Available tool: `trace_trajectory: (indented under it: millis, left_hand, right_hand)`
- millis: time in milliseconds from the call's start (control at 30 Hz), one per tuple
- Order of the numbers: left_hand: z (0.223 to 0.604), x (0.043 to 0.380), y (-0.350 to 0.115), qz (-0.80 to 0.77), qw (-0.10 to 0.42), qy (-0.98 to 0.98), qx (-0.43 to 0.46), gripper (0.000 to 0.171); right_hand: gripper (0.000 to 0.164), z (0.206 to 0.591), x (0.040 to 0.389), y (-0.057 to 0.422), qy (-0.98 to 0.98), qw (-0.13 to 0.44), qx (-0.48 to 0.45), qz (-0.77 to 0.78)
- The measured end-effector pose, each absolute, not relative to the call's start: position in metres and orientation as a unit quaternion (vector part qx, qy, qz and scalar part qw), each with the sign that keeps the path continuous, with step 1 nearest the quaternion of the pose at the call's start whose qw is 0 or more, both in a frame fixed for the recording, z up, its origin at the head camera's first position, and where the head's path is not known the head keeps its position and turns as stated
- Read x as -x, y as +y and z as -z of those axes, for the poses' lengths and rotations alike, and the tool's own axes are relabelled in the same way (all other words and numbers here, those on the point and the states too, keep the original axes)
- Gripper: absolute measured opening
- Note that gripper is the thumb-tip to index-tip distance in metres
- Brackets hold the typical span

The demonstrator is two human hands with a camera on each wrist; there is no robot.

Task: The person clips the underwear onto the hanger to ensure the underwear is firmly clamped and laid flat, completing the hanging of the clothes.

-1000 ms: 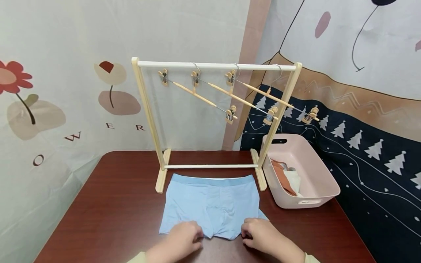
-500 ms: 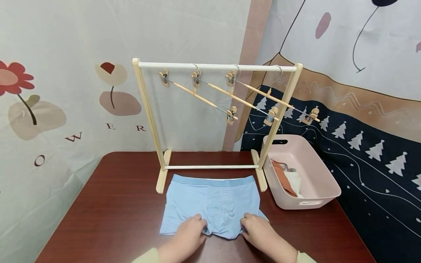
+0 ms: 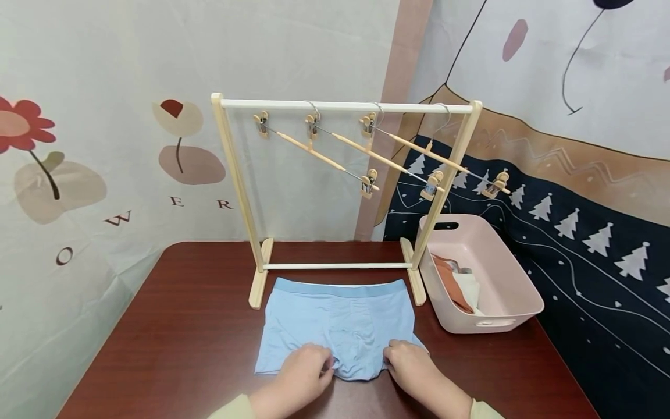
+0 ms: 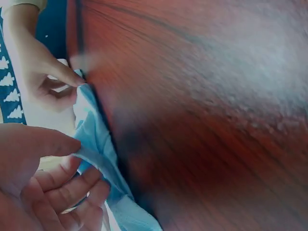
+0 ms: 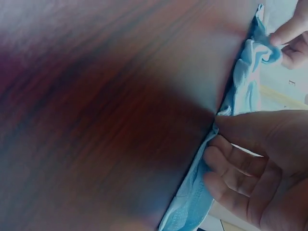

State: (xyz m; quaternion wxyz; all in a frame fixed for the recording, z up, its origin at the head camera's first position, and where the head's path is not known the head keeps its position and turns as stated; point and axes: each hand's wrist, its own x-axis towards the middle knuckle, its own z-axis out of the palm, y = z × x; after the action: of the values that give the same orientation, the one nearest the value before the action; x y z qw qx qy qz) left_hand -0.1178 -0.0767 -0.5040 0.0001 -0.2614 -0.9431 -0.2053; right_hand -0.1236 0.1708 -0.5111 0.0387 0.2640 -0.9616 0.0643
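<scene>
Light blue boxer briefs (image 3: pixel 340 326) lie spread on the brown table, waistband toward the rack and leg hems toward me. My left hand (image 3: pixel 305 372) pinches the near hem left of the crotch; in the left wrist view the thumb and forefinger (image 4: pixel 62 147) hold a fold of the cloth. With my right hand (image 3: pixel 413 368) I pinch the near edge right of the crotch, and the right wrist view shows the thumb (image 5: pixel 236 126) against the fabric (image 5: pixel 192 192). Part of each leg is hidden beneath the hands in the head view.
Behind the briefs stands a wooden rack (image 3: pixel 340 105) with a white top bar. Several clip hangers (image 3: pixel 366 150) hang from it. At the right, a pink basket (image 3: pixel 502 273) holds an orange cloth (image 3: pixel 451 285) and a whitish one (image 3: pixel 467 289).
The left hand has moved forward and right onto the near hem and now pinches it, slightly lifting the cloth. The right hand has shifted only a little. The briefs lie nearly where they were.
</scene>
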Motion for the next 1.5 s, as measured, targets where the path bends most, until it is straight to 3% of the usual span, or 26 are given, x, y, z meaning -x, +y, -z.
trace_trajectory:
  millis: [367,633,733,833,900,967,1100,1200,1300,1500]
  left_hand:
    - [0.487,0.109,-0.076,0.267,-0.071,-0.928,0.25,0.019]
    - [0.488,0.106,-0.079,0.246,-0.132,-0.914,0.293,0.014]
    - [0.49,0.11,-0.082,0.26,-0.123,-0.915,0.283,0.011]
    - [0.493,0.12,-0.089,0.268,-0.061,-0.927,0.256,0.004]
    - [0.495,0.13,-0.095,0.248,-0.02,-0.94,0.234,0.018]
    - [0.498,0.139,-0.102,0.215,-0.01,-0.954,0.21,0.039]
    - [0.504,0.155,-0.118,0.167,-0.065,-0.97,0.163,0.065]
    - [0.509,0.163,-0.127,0.153,-0.102,-0.974,0.137,0.072]
    - [0.513,0.166,-0.132,0.148,-0.118,-0.975,0.12,0.076]
    - [0.511,0.167,-0.136,0.151,-0.121,-0.975,0.113,0.08]
  right_hand:
    - [0.022,0.483,0.128,0.182,-0.95,0.005,-0.255,-0.181]
    - [0.024,0.483,0.126,0.197,-0.937,-0.093,-0.302,-0.151]
    - [0.025,0.49,0.129,0.199,-0.947,-0.091,-0.27,-0.147]
    - [0.02,0.497,0.135,0.199,-0.97,-0.048,-0.196,-0.132]
    - [0.016,0.499,0.139,0.2,-0.983,-0.036,-0.131,-0.122]
    - [0.024,0.5,0.143,0.202,-0.989,-0.05,-0.073,-0.116]
    - [0.043,0.499,0.148,0.211,-0.989,-0.102,-0.016,-0.106]
    - [0.03,0.499,0.152,0.217,-0.988,-0.118,-0.034,-0.098]
    - [0.013,0.499,0.155,0.221,-0.99,-0.098,-0.048,-0.091]
    - [0.025,0.493,0.157,0.227,-0.993,-0.066,-0.04,-0.087]
